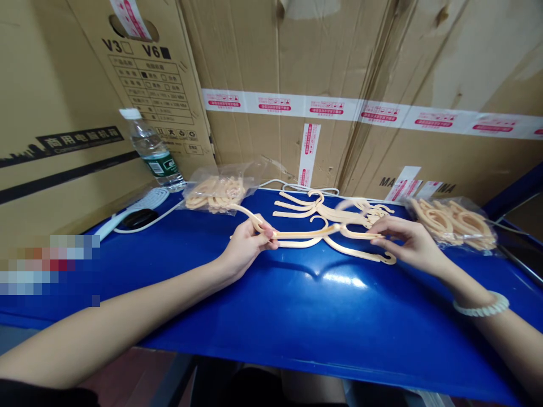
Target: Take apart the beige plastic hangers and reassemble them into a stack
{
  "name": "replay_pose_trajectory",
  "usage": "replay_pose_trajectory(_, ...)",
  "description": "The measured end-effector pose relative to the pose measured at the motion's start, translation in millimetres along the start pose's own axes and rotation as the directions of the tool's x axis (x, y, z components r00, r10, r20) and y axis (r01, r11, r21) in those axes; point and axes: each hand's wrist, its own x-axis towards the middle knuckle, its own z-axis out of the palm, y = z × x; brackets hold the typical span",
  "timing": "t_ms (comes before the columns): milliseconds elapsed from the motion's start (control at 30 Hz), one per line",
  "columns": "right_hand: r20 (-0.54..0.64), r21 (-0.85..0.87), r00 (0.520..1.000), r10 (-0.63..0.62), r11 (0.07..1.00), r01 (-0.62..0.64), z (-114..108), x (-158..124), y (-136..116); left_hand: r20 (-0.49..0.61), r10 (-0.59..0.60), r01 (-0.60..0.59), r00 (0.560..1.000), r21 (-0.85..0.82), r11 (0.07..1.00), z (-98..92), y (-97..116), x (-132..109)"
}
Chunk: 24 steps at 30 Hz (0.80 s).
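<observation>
My left hand [250, 246] is closed on the left part of a cream plastic hanger [305, 233], raised just above the blue table. Fingers and thumb of my right hand [401, 240] pinch the same hanger's right arm. Behind and below it, another cream hanger [352, 251] lies on the table, its hook pointing away from me. Farther back is a loose group of cream hangers [339, 212], some with their arms folded together. A curved cream piece rises leftward from my left fingers.
Clear bags of cream hanger parts lie at the back left [216, 192] and right [453, 223]. A water bottle [156, 155], a white fan-shaped item [139, 206] and a black mouse-like object [139, 218] sit left. Cardboard boxes [271, 62] stand behind the blue table [263, 316].
</observation>
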Motion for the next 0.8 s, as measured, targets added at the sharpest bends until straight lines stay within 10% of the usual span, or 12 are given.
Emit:
replay_pose_trajectory(433, -0.057, 0.174, 0.987, 0.147, 0.975, -0.135, 0.0, -1.2, -10.7, -0.005, 0.037, -0.037, 0.999, -0.005, 0.999, 0.9, -0.5, -0.3)
replay_pose_trajectory(567, -0.078, 0.218, 0.976, 0.205, 0.959, -0.184, -5.2, -0.8, -18.3, 0.274, 0.058, -0.135, 0.960, 0.268, 0.954, 5.7, -1.0, -16.0)
replay_pose_trajectory(633, -0.050, 0.233, 0.975, 0.218, 0.952, -0.201, -6.9, -0.7, -22.3, 0.570, 0.123, -0.422, 0.812, 0.429, 0.798, 10.3, -2.2, -27.6)
replay_pose_trajectory(700, 0.010, 0.246, 0.973, 0.230, 0.943, -0.225, -7.0, -1.0, -25.7, 0.825, 0.109, -0.721, 0.554, 0.410, 0.559, 15.3, -3.4, -38.2)
replay_pose_trajectory(800, 0.125, 0.242, 0.962, 0.243, 0.933, -0.267, -4.2, -1.9, -28.3, 0.947, 0.023, -0.905, 0.320, 0.298, 0.303, 20.1, -5.1, -46.4)
